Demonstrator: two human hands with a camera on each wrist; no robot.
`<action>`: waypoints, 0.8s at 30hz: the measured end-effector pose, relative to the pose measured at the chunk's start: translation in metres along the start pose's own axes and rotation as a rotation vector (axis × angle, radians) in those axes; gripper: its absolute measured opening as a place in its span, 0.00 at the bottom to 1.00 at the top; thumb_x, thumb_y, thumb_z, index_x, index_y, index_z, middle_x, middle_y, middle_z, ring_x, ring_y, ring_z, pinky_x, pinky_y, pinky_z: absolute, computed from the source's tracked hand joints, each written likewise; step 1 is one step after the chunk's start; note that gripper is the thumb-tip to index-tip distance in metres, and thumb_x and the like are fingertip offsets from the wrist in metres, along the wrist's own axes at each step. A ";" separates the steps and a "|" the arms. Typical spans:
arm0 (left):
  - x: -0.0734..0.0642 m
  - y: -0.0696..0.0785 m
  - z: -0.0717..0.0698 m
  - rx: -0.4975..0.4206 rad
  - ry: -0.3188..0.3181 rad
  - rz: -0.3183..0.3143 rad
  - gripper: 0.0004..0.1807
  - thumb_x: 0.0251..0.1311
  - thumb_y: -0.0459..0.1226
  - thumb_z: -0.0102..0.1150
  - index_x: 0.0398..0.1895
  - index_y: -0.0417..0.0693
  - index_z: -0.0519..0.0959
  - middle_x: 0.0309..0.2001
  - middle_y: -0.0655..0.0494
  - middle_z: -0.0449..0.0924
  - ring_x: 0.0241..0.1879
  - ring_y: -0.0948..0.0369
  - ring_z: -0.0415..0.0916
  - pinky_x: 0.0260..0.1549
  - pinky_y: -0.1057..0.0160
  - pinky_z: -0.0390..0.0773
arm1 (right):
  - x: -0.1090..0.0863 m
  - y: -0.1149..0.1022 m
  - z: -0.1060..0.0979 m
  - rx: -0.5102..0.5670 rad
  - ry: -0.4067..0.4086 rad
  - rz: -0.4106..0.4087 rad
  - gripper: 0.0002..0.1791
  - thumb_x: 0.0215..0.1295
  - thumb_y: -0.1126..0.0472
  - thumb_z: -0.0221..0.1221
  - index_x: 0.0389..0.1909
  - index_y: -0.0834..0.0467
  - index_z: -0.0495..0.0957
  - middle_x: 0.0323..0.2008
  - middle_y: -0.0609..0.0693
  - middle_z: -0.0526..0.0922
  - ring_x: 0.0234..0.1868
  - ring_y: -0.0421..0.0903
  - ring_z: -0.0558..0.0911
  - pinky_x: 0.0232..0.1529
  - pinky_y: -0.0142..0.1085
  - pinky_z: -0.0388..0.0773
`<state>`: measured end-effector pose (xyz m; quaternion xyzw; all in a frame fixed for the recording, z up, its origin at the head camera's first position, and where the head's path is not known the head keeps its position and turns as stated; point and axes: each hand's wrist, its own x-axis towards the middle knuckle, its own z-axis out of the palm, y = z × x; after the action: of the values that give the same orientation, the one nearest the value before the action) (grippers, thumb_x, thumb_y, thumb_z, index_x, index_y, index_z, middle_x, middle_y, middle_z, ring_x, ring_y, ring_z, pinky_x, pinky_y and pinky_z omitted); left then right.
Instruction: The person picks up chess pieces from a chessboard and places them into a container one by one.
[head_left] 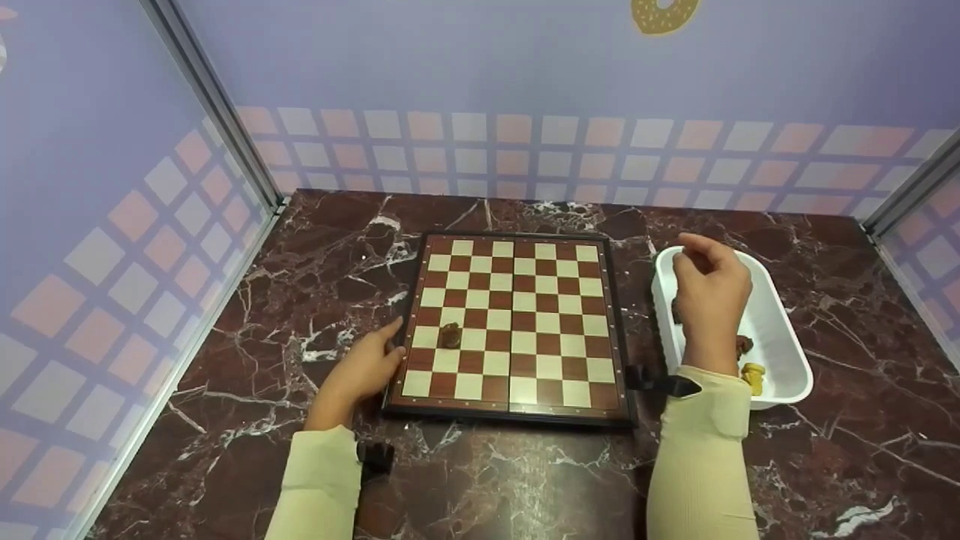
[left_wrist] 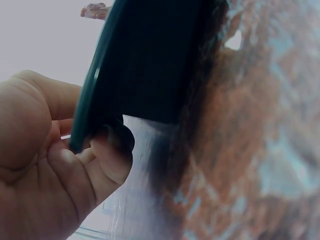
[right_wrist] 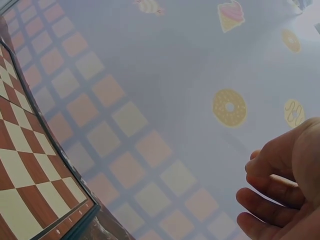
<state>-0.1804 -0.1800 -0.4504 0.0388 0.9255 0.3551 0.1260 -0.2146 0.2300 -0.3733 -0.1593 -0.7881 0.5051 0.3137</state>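
A chessboard (head_left: 536,322) with brown and cream squares lies open on the table. One brown chess piece (head_left: 450,335) stands on its left half. My left hand (head_left: 365,367) grips the board's left edge; the left wrist view shows curled fingers (left_wrist: 112,160) under the black rim (left_wrist: 92,95). Above a white plastic tray (head_left: 784,352), right of the board, hovers my right hand (head_left: 712,292). Its thumb and fingers are loosely curled, and nothing shows between them. Inside the tray lie a yellow chess piece (head_left: 752,379) and a brown one (head_left: 743,345); hand and wrist hide part of it.
The dark red marbled table (head_left: 862,435) extends around the board and tray. A lilac wall (head_left: 480,75) with pink and white squares rises behind, and side panels (head_left: 112,247) close off left and right. Black straps (head_left: 664,382) sit at the wrists.
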 end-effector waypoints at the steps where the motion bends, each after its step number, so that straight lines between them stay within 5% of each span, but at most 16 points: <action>1: 0.000 0.000 0.000 0.003 0.000 0.001 0.30 0.66 0.37 0.43 0.70 0.48 0.52 0.19 0.57 0.67 0.14 0.63 0.60 0.15 0.65 0.66 | 0.000 0.000 0.001 -0.001 -0.003 -0.005 0.12 0.53 0.64 0.57 0.38 0.53 0.84 0.29 0.43 0.79 0.30 0.33 0.74 0.35 0.24 0.68; 24: 0.000 0.001 -0.001 0.011 0.005 -0.001 0.30 0.65 0.37 0.44 0.70 0.47 0.52 0.20 0.57 0.67 0.15 0.63 0.62 0.17 0.65 0.67 | -0.016 -0.014 0.025 0.031 -0.146 -0.104 0.13 0.53 0.67 0.58 0.41 0.58 0.82 0.39 0.51 0.80 0.43 0.41 0.80 0.50 0.28 0.74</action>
<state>-0.1810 -0.1803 -0.4490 0.0382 0.9279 0.3498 0.1236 -0.2175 0.1974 -0.3730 -0.0758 -0.8083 0.5103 0.2836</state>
